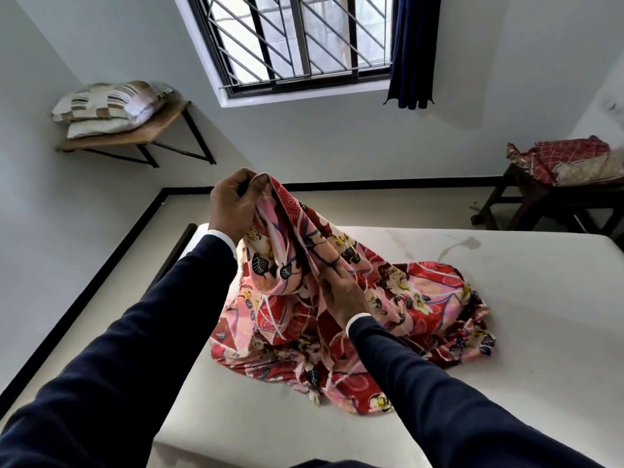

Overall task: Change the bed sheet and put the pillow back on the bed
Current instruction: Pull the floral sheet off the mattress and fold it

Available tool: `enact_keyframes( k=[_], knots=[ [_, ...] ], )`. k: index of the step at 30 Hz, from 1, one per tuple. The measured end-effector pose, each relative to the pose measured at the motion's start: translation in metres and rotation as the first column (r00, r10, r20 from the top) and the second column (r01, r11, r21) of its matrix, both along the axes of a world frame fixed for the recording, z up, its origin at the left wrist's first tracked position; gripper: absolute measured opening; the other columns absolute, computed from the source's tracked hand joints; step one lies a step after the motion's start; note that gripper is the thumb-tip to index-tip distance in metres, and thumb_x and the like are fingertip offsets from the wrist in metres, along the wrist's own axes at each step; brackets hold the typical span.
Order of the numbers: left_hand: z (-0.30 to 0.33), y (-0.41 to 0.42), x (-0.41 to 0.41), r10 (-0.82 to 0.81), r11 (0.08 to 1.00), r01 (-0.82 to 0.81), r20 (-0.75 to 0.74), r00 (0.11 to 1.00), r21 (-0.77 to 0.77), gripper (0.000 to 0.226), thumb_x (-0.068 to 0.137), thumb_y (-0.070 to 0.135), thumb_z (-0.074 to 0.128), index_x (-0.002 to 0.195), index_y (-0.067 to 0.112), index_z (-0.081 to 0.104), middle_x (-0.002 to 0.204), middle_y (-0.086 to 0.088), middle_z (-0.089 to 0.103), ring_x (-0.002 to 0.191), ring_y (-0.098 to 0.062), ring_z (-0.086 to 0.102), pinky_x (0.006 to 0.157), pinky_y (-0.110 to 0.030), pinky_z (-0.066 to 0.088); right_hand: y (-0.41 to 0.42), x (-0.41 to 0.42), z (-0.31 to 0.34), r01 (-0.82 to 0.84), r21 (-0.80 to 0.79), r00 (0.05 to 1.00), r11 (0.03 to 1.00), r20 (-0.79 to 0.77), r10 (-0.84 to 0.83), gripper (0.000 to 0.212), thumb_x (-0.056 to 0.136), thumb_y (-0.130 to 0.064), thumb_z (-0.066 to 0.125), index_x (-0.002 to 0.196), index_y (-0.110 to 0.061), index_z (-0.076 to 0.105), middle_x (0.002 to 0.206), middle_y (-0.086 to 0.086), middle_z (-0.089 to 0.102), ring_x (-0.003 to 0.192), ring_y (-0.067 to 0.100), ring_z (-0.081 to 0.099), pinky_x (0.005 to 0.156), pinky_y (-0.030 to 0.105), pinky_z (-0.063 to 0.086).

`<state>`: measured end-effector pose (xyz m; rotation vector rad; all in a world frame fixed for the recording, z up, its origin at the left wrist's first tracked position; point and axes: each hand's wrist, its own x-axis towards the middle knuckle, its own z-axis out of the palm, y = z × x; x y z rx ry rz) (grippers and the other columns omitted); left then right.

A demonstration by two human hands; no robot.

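Observation:
A red and pink floral bed sheet [398, 309] lies bunched in a heap on the bare white mattress [506, 332]. My left hand [233, 204] grips one part of the sheet and holds it raised above the heap. My right hand [341, 295] pinches a fold of the same sheet lower down, close to the heap. Two pillows [108, 108] with brown and white patterned covers are stacked on a wooden wall shelf [148, 131] at the far left.
A dark wooden stool [540, 201] at the far right carries a crumpled red checked cloth [570, 160]. A barred window [297, 38] with a dark blue curtain [413, 49] is on the far wall. Floor runs along the bed's left side.

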<state>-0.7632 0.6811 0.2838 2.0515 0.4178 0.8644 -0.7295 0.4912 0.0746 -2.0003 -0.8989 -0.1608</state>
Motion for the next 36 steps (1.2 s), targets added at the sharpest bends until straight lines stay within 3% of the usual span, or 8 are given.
enact_keyframes(
  k=[6, 10, 18, 23, 26, 29, 33, 36],
  knots=[
    [0.000, 0.010, 0.001, -0.025, 1.000, 0.025, 0.009, 1.000, -0.013, 0.021, 0.095, 0.025, 0.066, 0.074, 0.026, 0.065, 0.070, 0.000, 0.065, 0.063, -0.015, 0.060, 0.060, -0.032, 0.051, 0.017, -0.001, -0.013, 0.053, -0.005, 0.957, 0.999, -0.284, -0.052, 0.024, 0.085, 0.002, 0.061, 0.108, -0.006, 0.056, 0.100, 0.012, 0.065, 0.088, 0.033, 0.065, 0.080, 0.046, 0.058],
    [0.007, 0.011, 0.003, -0.044, 0.999, 0.045, 0.038, 0.998, -0.027, 0.023, 0.097, 0.020, 0.066, 0.074, 0.025, 0.066, 0.066, 0.012, 0.066, 0.060, -0.008, 0.059, 0.057, -0.025, 0.049, 0.029, -0.004, -0.013, 0.083, -0.022, 0.879, 0.996, -0.469, -0.083, 0.040, 0.086, -0.034, 0.070, 0.113, -0.020, 0.044, 0.102, 0.008, 0.066, 0.089, 0.031, 0.066, 0.078, 0.046, 0.058],
    [0.018, 0.012, 0.004, -0.064, 0.996, 0.068, 0.081, 0.995, -0.056, 0.024, 0.097, 0.018, 0.065, 0.073, 0.023, 0.065, 0.065, 0.013, 0.065, 0.059, -0.004, 0.059, 0.056, -0.022, 0.048, 0.050, 0.005, -0.006, 0.117, -0.088, 0.891, 0.989, -0.430, -0.144, 0.042, 0.074, -0.036, 0.080, 0.097, -0.020, 0.050, 0.096, 0.003, 0.064, 0.090, 0.030, 0.063, 0.075, 0.036, 0.052],
    [0.015, 0.015, 0.006, -0.072, 0.996, 0.077, 0.088, 0.993, -0.050, 0.021, 0.096, 0.025, 0.066, 0.075, 0.025, 0.067, 0.067, 0.010, 0.067, 0.062, -0.013, 0.062, 0.060, -0.035, 0.052, 0.063, 0.008, -0.003, 0.222, -0.228, 0.909, 0.948, -0.304, -0.286, 0.041, 0.078, -0.045, 0.065, 0.103, -0.015, 0.055, 0.105, 0.011, 0.065, 0.100, 0.036, 0.062, 0.084, 0.047, 0.053],
    [0.013, 0.020, 0.005, -0.051, 0.998, 0.054, 0.078, 0.996, -0.030, 0.021, 0.096, 0.023, 0.066, 0.075, 0.025, 0.066, 0.065, 0.013, 0.066, 0.059, -0.008, 0.061, 0.056, -0.027, 0.051, 0.064, 0.011, -0.003, 0.212, -0.168, 0.900, 0.963, -0.350, -0.259, 0.022, 0.087, -0.031, 0.060, 0.103, -0.016, 0.061, 0.107, 0.009, 0.068, 0.101, 0.035, 0.064, 0.087, 0.042, 0.054],
    [0.005, 0.041, 0.002, 0.052, 0.999, -0.052, 0.024, 0.998, -0.002, 0.026, 0.095, 0.026, 0.067, 0.070, 0.033, 0.062, 0.057, 0.018, 0.058, 0.052, 0.001, 0.050, 0.053, -0.018, 0.042, 0.041, 0.020, -0.002, 0.156, -0.013, 0.861, 0.988, -0.488, -0.143, 0.028, 0.093, -0.016, 0.063, 0.120, -0.014, 0.066, 0.116, 0.007, 0.071, 0.103, 0.027, 0.067, 0.092, 0.030, 0.051],
    [-0.015, 0.069, -0.007, 0.201, 0.980, -0.200, -0.094, 0.975, 0.023, 0.018, 0.096, 0.024, 0.065, 0.078, 0.024, 0.065, 0.064, 0.014, 0.057, 0.054, 0.002, 0.050, 0.051, -0.009, 0.036, -0.016, 0.044, -0.003, -0.006, 0.087, 0.810, 0.996, -0.584, 0.056, 0.015, 0.093, -0.006, 0.067, 0.090, -0.021, 0.066, 0.088, 0.001, 0.068, 0.068, 0.006, 0.063, 0.065, 0.034, 0.053],
    [-0.043, 0.085, -0.010, 0.207, 0.977, -0.214, -0.186, 0.961, -0.021, 0.023, 0.098, 0.027, 0.063, 0.076, 0.021, 0.063, 0.066, 0.009, 0.059, 0.057, -0.006, 0.051, 0.057, -0.022, 0.043, -0.056, 0.066, 0.011, -0.008, 0.065, 0.799, 0.998, -0.599, 0.046, 0.024, 0.094, 0.001, 0.063, 0.090, -0.022, 0.065, 0.076, -0.007, 0.062, 0.066, 0.003, 0.056, 0.066, 0.024, 0.046]
  ],
)
